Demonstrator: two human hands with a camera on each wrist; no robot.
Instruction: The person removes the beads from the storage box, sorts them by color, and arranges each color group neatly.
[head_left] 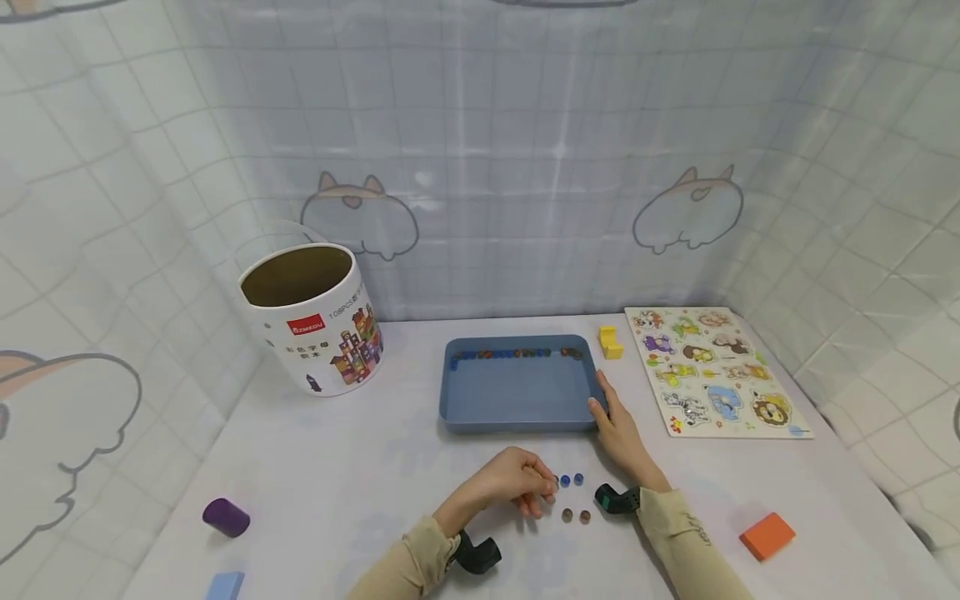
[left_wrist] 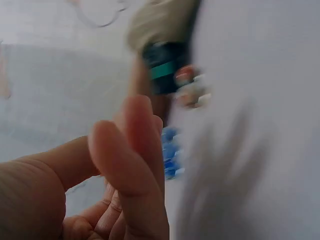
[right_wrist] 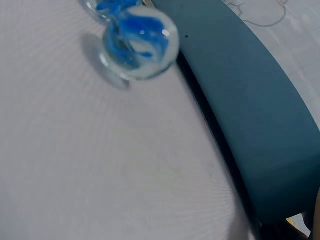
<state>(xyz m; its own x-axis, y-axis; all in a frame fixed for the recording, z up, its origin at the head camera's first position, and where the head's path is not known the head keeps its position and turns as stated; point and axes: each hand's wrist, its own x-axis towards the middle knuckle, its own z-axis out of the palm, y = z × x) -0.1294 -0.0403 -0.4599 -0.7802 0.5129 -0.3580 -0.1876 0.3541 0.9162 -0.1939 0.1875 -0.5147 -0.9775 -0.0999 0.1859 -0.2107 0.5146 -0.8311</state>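
A blue-grey tray (head_left: pixel 517 408) lies on the table, with a row of blue and brownish marbles (head_left: pixel 502 354) along its far inner side. My right hand (head_left: pixel 624 437) holds the tray's near right corner, thumb at the rim and fingers along the side. In front of the tray, my left hand (head_left: pixel 516 482) hovers close to a short row of blue marbles (head_left: pixel 566 481), its fingers loosely bent. No marble shows between those fingers in the left wrist view. Two brownish marbles (head_left: pixel 576 516) lie nearer me. Glass marbles with blue swirls (right_wrist: pixel 142 45) appear large in the right wrist view.
A white bucket (head_left: pixel 318 342) stands at the back left, an animal puzzle board (head_left: pixel 712 375) at the right. A yellow block (head_left: pixel 610 342) sits behind the tray's right corner. Purple (head_left: pixel 227 517), light blue (head_left: pixel 224 586) and orange (head_left: pixel 767 536) blocks lie towards the near sides.
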